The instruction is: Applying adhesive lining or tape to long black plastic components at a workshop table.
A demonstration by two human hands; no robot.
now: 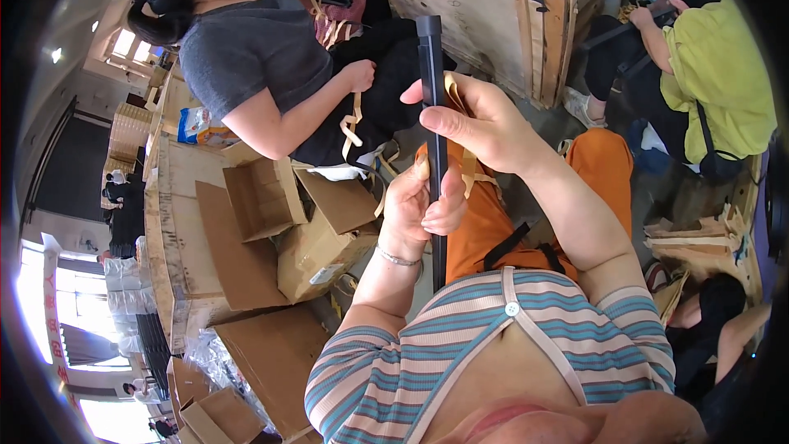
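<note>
A long black bar (431,74) with a square cap on its upper end stands nearly upright before my chest. My left hand (423,201), with a bracelet at the wrist, is closed around its middle. Higher up, my right hand (485,123) has its thumb across the front of the bar and a fingertip showing on the far side. A pale yellow strip (468,173) hangs by my right palm and down toward my orange-trousered lap; its upper part is partly hidden by the fingers.
At the left are open cardboard boxes (325,263) and a wooden crate (185,222). A person in a grey shirt (255,49) sits close ahead, a hand near a yellow strip. A large wooden crate (485,25) stands beyond. Another person in yellow-green (723,74) works at right.
</note>
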